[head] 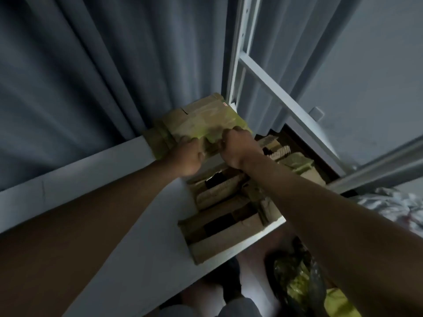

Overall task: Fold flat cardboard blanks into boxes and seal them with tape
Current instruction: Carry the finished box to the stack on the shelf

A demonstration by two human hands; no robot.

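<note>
A bundle of flat cardboard blanks, wrapped in greenish-yellow tape, sits at the back of a grey shelf against the curtain. My left hand grips the bundle's near edge on the left. My right hand grips the same edge just to the right, fingers curled over the wrapping. Both arms reach up and forward. Below the hands lie more cardboard blanks stacked in an opening of the shelf.
A grey curtain hangs behind the shelf. A grey metal frame runs diagonally on the right. Crumpled light fabric lies at the right edge. Green-yellow wrapping lies on the floor below.
</note>
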